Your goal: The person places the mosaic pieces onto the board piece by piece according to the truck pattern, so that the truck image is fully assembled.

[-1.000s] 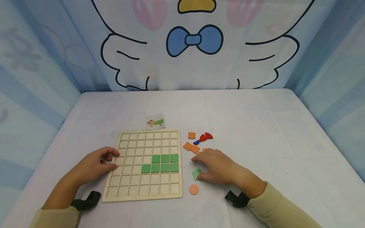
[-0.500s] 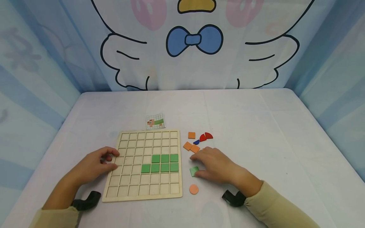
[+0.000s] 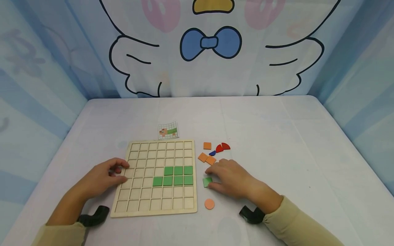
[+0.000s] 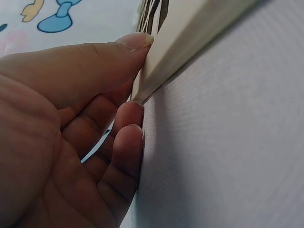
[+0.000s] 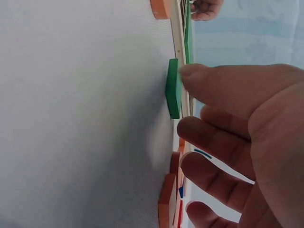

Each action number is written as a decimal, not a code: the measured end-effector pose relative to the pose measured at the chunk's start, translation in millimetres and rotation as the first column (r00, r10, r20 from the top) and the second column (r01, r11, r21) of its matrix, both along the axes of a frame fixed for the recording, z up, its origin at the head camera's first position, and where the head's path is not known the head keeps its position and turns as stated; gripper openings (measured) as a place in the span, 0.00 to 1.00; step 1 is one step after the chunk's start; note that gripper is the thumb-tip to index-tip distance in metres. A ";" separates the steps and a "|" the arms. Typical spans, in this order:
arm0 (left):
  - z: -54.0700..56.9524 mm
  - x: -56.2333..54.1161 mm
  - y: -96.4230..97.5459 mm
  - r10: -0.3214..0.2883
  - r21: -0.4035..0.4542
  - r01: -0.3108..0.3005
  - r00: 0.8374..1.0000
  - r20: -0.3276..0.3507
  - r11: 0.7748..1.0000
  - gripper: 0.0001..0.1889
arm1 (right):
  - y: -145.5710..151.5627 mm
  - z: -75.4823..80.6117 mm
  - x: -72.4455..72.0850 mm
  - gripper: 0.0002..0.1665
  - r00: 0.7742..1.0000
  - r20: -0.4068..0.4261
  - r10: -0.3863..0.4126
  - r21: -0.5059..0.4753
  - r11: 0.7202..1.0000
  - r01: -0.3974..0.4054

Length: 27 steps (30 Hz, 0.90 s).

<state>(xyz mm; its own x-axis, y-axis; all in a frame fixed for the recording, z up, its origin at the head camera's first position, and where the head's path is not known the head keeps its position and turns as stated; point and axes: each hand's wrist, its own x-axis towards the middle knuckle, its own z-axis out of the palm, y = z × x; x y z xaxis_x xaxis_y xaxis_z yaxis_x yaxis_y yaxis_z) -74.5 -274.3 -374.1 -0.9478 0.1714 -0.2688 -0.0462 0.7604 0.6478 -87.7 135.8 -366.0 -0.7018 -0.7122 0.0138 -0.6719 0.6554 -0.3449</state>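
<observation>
In the head view my left hand point(image 3: 100, 177) rests at the left edge of a wooden grid board point(image 3: 154, 213). Its thumb and fingertips touch the rim point(image 4: 164, 52) in the left wrist view. Several green square tiles point(image 3: 167, 180) fill cells on the board's right side. A loose green square tile point(image 3: 207, 182) lies on the table just right of the board. My right hand point(image 3: 235, 177) is over it, thumb touching or almost touching the tile's side point(image 5: 173, 90). The other fingers are spread, with nothing between them. An orange round piece point(image 3: 209, 204) lies nearer me.
Beyond the right hand lie orange square tiles point(image 3: 207, 146), red quarter-round pieces point(image 3: 226, 146) and a blue half-round piece point(image 3: 212, 153). A small picture card point(image 3: 168, 131) showing a gridded animal sits behind the board. White cloth covers the table point(image 3: 277, 136); printed curtains point(image 3: 209, 75) surround it.
The loose green tile has slid left and slightly away from me toward the board, with my right hand moving along. My left hand and the board have stayed put.
</observation>
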 end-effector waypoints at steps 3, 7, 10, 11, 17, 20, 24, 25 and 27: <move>0.2 -0.2 -0.8 -0.001 0.001 0.001 1.000 -0.002 1.000 0.22 | 1.1 -0.2 0.2 0.15 1.000 -0.005 0.007 0.001 1.000 -0.007; 0.5 -0.4 -0.8 0.004 -0.002 -0.004 1.000 0.002 1.000 0.22 | 0.9 -2.0 0.4 0.14 1.000 -0.009 0.013 -0.004 1.000 -0.013; 0.0 -0.5 -0.7 0.005 -0.001 -0.005 1.000 0.004 1.000 0.23 | -0.4 -3.3 0.3 0.13 1.000 -0.019 0.016 -0.004 1.000 -0.016; -0.1 -0.4 -0.6 0.006 -0.002 -0.006 1.000 0.004 1.000 0.23 | -1.0 -3.7 0.1 0.13 1.000 -0.026 0.018 -0.002 1.000 -0.018; 0.8 0.1 0.1 0.006 -0.011 -0.006 1.000 -0.003 1.000 0.22 | -4.7 -4.5 -1.3 0.11 0.997 -0.068 0.028 0.024 0.999 -0.026; 0.7 -0.1 -0.1 0.006 -0.010 -0.006 1.000 -0.002 1.000 0.22 | -6.1 -3.0 -1.7 0.11 0.997 -0.075 0.031 0.005 1.000 -0.031; 0.7 0.0 -0.3 0.007 -0.001 -0.007 1.000 -0.001 1.000 0.22 | -8.8 -0.3 -2.8 0.12 0.996 -0.086 0.040 -0.035 0.998 -0.043; 0.9 0.2 -0.2 0.007 0.000 -0.007 1.000 -0.001 1.000 0.22 | -9.8 0.4 -3.3 0.12 0.995 -0.087 0.042 -0.042 0.998 -0.046; 1.3 0.5 0.1 0.007 -0.003 -0.007 1.000 -0.004 1.000 0.22 | -12.4 2.0 -4.4 0.12 0.996 -0.082 0.045 -0.049 0.998 -0.049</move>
<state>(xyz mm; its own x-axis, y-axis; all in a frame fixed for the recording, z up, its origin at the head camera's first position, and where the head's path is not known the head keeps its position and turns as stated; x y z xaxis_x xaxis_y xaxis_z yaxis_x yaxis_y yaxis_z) -74.0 -274.2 -372.8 -0.9501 0.1644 -0.2652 -0.0485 0.7618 0.6460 -92.1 123.4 -363.9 -0.6626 -0.7414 0.1063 -0.7286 0.6053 -0.3206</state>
